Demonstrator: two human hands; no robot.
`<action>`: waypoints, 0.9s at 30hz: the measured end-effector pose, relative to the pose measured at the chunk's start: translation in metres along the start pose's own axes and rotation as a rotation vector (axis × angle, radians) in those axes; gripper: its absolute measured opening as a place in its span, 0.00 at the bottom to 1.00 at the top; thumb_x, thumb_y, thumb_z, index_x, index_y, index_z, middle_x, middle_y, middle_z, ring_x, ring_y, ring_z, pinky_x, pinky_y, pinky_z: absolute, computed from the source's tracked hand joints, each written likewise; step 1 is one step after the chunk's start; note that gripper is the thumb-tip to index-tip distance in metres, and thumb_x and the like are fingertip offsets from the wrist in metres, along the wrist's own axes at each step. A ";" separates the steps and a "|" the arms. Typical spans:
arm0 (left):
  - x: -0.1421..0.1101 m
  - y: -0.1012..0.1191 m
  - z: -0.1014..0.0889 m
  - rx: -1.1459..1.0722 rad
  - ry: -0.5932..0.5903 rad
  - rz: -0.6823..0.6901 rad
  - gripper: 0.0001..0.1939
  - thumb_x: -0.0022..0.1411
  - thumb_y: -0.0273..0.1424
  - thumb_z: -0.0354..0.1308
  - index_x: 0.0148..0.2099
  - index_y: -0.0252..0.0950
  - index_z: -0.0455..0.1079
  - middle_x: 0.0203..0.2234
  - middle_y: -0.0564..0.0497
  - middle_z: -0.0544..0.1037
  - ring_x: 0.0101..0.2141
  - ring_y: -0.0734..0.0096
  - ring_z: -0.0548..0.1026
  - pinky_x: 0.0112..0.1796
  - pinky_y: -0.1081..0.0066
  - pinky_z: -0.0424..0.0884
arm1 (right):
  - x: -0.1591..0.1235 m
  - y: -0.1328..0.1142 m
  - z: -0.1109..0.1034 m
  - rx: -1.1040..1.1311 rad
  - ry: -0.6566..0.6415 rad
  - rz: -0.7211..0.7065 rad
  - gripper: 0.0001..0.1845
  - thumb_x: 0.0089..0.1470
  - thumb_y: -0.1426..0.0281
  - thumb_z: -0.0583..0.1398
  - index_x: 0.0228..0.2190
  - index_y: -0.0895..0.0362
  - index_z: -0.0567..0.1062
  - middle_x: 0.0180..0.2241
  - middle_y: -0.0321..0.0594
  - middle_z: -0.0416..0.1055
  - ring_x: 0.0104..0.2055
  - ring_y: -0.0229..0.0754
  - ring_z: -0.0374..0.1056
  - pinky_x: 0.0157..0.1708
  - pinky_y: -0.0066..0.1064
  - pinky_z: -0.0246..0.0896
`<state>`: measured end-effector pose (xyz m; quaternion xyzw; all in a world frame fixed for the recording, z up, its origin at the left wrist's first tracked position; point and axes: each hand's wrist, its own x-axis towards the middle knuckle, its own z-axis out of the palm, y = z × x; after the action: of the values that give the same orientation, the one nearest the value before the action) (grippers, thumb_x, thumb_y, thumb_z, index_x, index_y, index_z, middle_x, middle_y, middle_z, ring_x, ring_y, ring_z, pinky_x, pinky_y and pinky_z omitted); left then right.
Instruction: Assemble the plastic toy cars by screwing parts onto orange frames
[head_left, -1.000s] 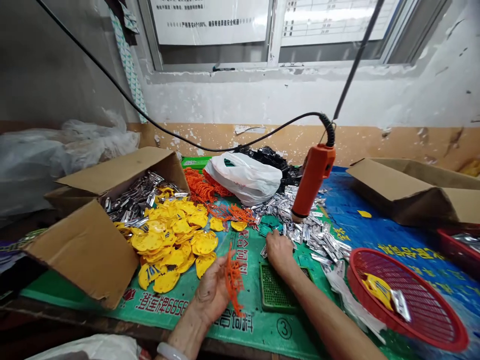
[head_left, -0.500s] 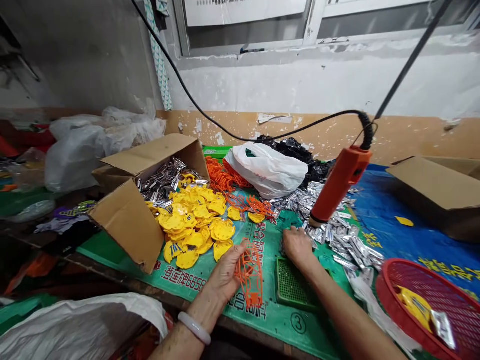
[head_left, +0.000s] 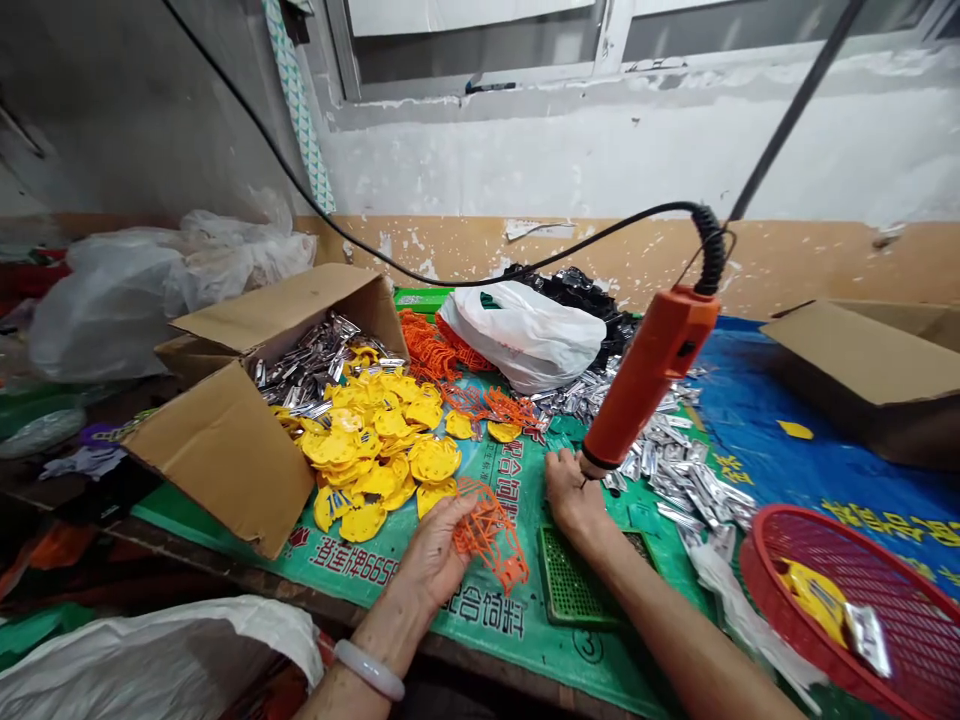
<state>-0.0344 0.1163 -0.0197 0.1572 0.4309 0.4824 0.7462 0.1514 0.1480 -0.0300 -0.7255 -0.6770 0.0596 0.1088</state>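
My left hand [head_left: 433, 552], with a pale bangle at the wrist, is closed on the edge of an orange plastic openwork frame [head_left: 496, 540] above the green table cover. My right hand [head_left: 574, 500] is beside the lower tip of a hanging orange electric screwdriver [head_left: 649, 380]. Its fingers are curled downward, and what they hold, if anything, is hidden. Below my right forearm lies a shallow green mesh tray [head_left: 553, 590], partly covered by the arm. Yellow plastic pieces [head_left: 367, 440] are heaped to the left of the frame.
A cardboard box [head_left: 225, 450] spills silver strips on the left. More silver packets [head_left: 697, 480] lie behind the right hand. A red mesh basket [head_left: 757, 575] stands at right, near another box [head_left: 862, 350]. A white plastic bag [head_left: 525, 340] and orange frames [head_left: 427, 345] sit behind.
The orange frame in my left hand has turned, its lower end swinging right. My right hand has shifted slightly and now sits closer under the screwdriver's tip. The whole view has moved a little.
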 end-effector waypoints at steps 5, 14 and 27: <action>0.004 0.000 0.000 0.014 0.042 0.139 0.07 0.48 0.22 0.65 0.30 0.33 0.71 0.26 0.53 0.80 0.27 0.73 0.77 0.31 0.75 0.72 | -0.015 -0.031 -0.003 0.032 0.098 -0.188 0.14 0.59 0.73 0.57 0.47 0.58 0.71 0.53 0.47 0.66 0.52 0.46 0.64 0.50 0.42 0.63; -0.002 -0.004 0.007 0.005 -0.040 0.136 0.13 0.38 0.26 0.71 0.25 0.33 0.68 0.19 0.58 0.73 0.21 0.79 0.69 0.23 0.80 0.66 | -0.049 -0.075 -0.026 0.153 0.164 -0.549 0.06 0.53 0.78 0.57 0.30 0.58 0.73 0.30 0.41 0.71 0.36 0.45 0.59 0.35 0.36 0.55; -0.015 -0.015 0.016 -0.024 -0.123 0.107 0.11 0.38 0.24 0.70 0.26 0.32 0.72 0.21 0.57 0.75 0.24 0.78 0.70 0.24 0.79 0.66 | -0.047 -0.070 -0.016 0.482 0.304 -0.537 0.12 0.49 0.83 0.55 0.34 0.61 0.74 0.40 0.48 0.72 0.41 0.45 0.63 0.40 0.36 0.64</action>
<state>-0.0155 0.0994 -0.0131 0.2005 0.3694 0.5160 0.7464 0.0835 0.1043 -0.0005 -0.4767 -0.7855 0.0784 0.3868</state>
